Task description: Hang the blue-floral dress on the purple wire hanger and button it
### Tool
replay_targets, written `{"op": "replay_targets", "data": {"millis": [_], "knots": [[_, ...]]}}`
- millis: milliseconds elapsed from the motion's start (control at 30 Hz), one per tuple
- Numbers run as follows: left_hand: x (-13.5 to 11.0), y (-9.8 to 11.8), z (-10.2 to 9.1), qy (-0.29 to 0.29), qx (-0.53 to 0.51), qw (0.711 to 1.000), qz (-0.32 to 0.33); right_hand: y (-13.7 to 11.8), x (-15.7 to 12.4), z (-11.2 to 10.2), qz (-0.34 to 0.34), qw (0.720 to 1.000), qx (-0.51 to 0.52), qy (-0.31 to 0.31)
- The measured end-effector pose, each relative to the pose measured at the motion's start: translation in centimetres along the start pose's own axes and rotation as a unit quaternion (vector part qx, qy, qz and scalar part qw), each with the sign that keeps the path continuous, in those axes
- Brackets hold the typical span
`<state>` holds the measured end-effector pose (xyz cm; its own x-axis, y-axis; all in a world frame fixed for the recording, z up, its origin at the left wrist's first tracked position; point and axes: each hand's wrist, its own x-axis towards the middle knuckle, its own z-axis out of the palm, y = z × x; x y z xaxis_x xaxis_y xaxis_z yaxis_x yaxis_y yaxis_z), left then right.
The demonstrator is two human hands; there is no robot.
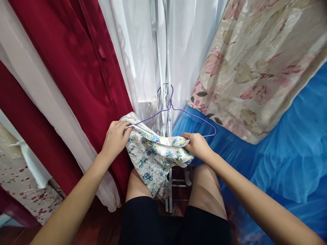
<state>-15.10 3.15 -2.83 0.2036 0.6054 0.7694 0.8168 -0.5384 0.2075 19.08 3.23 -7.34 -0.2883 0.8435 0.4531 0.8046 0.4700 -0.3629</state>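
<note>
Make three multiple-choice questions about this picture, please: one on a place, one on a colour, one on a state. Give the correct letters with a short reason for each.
1. Where is the red curtain?
A. Left of the hanger
B. Right of the hanger
C. Under the knees

2. What colour is the hanger?
A. Green
B. Purple
C. Black

3. What are the hands doing?
A. Both hang free
B. Only one touches the cloth
C. Both grip the cloth

Answers:
1. A: the red curtain fills the left side, while the blue net lies to the right.
2. B: its thin wire shows purple against the white curtain.
3. C: the left hand pinches the cloth's left edge and the right hand its right edge, with one hanger arm running into the cloth.
</note>
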Motion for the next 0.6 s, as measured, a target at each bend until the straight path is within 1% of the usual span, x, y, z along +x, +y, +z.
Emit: {"op": "replay_targets", "data": {"millis": [100,200,267,300,367,467,533,600], "knots": [[2.3,1.6,1.3,-0.030,-0.045,0.997,0.061,-1.1,-0.3,-0.6,0.013,0.999,-0.039,-0.005],[3.8,2.7,3.0,-0.065,-0.065,0.994,0.058,-1.1,-0.8,-0.8,0.019,0.999,-0.032,-0.002],[4.0,2.9,3.9,-0.073,-0.049,0.995,0.045,-0.3,-1.4,-0.8,0.013,1.000,0.018,0.016],[3.9,2.8,4.3,-0.075,-0.036,0.996,0.041,0.2,-1.8,-0.8,0.009,0.998,0.051,0.034],[3.5,2.5,4.7,-0.077,-0.017,0.996,0.037,1.6,-2.4,-0.9,0.012,0.990,0.109,0.094],[2.8,2.4,5.2,-0.075,-0.021,0.996,0.032,3.5,-2.7,-1.8,0.065,0.969,0.139,0.196],[2.5,2.6,5.4,-0.073,-0.036,0.996,0.027,4.6,-2.2,-2.7,0.119,0.960,0.126,0.222],[2.4,2.9,5.6,-0.074,-0.046,0.996,0.020,5.5,-1.2,-3.8,0.157,0.959,0.097,0.215]]}}
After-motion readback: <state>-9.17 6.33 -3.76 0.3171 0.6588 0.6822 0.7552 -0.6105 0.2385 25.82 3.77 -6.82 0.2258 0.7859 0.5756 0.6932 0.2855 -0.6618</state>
